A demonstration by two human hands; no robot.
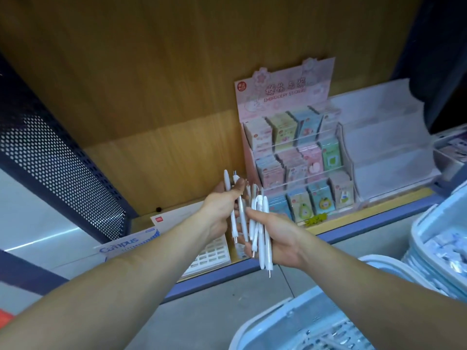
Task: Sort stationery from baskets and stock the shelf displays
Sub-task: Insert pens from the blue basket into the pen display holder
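Holding a loose fan of white retractable pens [255,223] between two hands, the person is at the point where a spill is most likely. The left hand [222,210] is curled around two or three pens, with the thumb pressed across their barrels; the right hand [280,238] is closed on a larger bunch, the thumb laid over them and the fingers hidden beneath. The pens are not aligned: tips are pointed down past the right palm and clip ends are splayed above the left thumb. A slip is judged possible if the grip is loosened while pens are passed across, since smooth barrels held at mixed angles can slide out below the fingers and be dropped onto the shelf edge or the floor.

Just beyond the right fingertips, a tiered display of embroidery sticker packs [300,157] is stood on the wooden shelf [161,162]; it could be knocked by the raised pen ends if the hands are pushed forward. Further right of the fingers, an empty clear tiered stand [386,152] is seen, which may be the intended place, though that cannot be confirmed. Below the left wrist, a Campus notebook pack [129,242] and a sheet of small labels [212,253] are laid flat on the shelf.

The shelf is backed by wood panelling and bounded to the left of the hands by a dark perforated metal side panel [63,173]. Pale blue plastic baskets [316,327] are placed below and right of the right forearm, on a grey floor; their contents are too blurred to be named.
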